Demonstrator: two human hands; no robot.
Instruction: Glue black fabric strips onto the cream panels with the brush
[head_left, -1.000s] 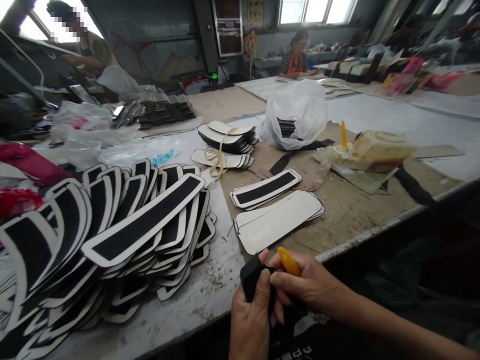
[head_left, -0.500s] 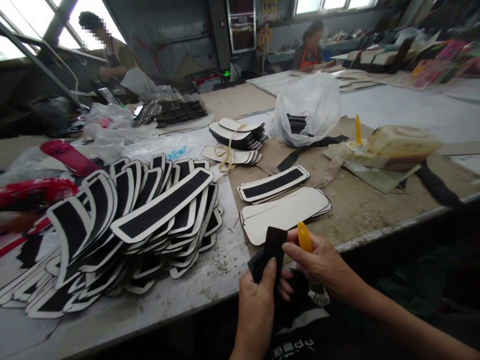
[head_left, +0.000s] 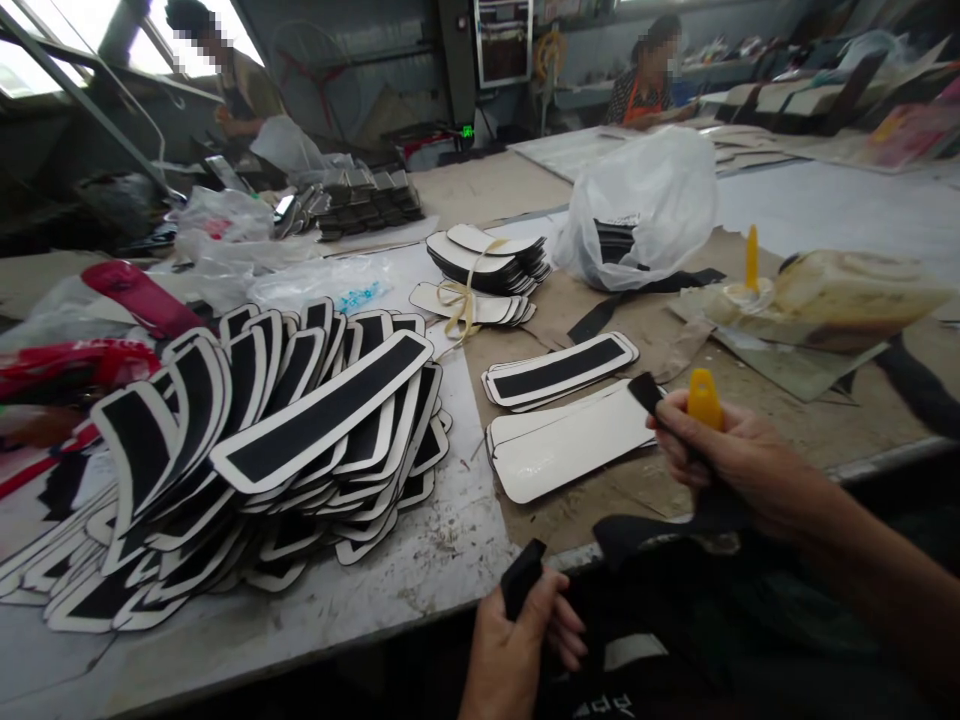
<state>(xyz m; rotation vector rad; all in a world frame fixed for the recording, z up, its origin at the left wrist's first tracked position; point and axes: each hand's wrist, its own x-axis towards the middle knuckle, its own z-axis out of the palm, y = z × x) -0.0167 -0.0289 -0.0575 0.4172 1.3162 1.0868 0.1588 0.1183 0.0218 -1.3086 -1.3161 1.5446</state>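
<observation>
My left hand (head_left: pixel 517 640) is closed on a folded black strip (head_left: pixel 523 578) at the table's front edge. Farther right, my right hand (head_left: pixel 739 455) pinches the end of another black strip (head_left: pixel 637 540), which hangs down below it, and also holds a yellow-handled tool (head_left: pixel 704 400). The tool's lower end is hidden. Just left of my right hand lie white curved pieces (head_left: pixel 566 445). Behind them is a small stack of white pieces with a black strip on top (head_left: pixel 562 370). A large pile of black-and-white curved pieces (head_left: pixel 322 410) covers the left.
A glue-stained container (head_left: pixel 855 295) with a yellow handle (head_left: pixel 751 260) stands at right. A plastic bag (head_left: pixel 645 205) and a tied stack (head_left: pixel 487 262) sit farther back. Red items (head_left: pixel 139 300) lie at left. Two people (head_left: pixel 251 90) (head_left: pixel 643 90) are in the background.
My right hand has moved right, away from my left hand, with the yellow-handled tool and a black strip. My left hand has stayed near the front edge, slightly lower. The view has shifted slightly.
</observation>
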